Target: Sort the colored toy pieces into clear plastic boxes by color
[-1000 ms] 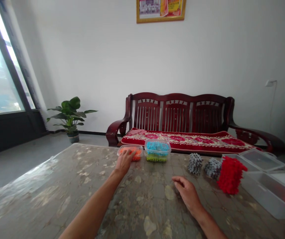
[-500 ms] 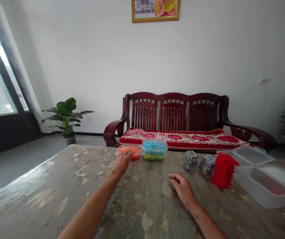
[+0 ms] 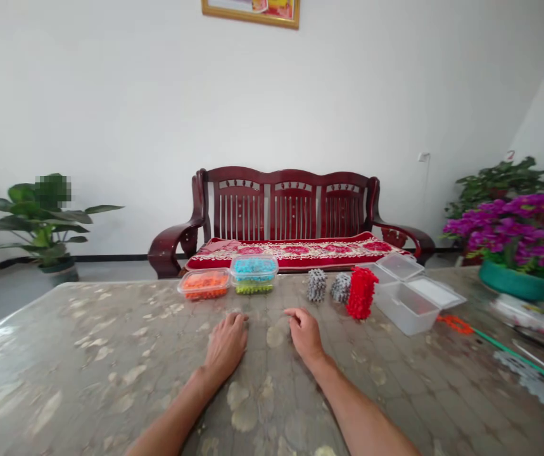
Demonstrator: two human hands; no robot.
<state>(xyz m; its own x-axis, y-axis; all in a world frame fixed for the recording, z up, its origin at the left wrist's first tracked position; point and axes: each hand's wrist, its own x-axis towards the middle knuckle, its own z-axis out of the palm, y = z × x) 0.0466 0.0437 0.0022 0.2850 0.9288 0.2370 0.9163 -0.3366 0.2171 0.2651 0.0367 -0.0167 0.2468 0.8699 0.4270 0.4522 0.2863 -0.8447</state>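
Rests left hand (image 3: 227,339) on the tabletop (image 3: 124,380), palm down, relaxed, with nothing visible in the grip; holds right hand (image 3: 306,337) loosely curled, forefinger extended, likewise with nothing seen in it. Nearer to left hand than right, finds a clear plastic tub (image 3: 204,293) ahead and slightly left, set long side crosswise. Looks shallow, rounded, full of bright orange pieces (image 3: 205,280).

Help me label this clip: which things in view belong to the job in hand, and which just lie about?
Likely the job's:
orange pieces
blue pieces
green pieces
grey clumps
red clump
open box

Likely just about:
purple flowers
leafy plant
wooden sofa
framed picture
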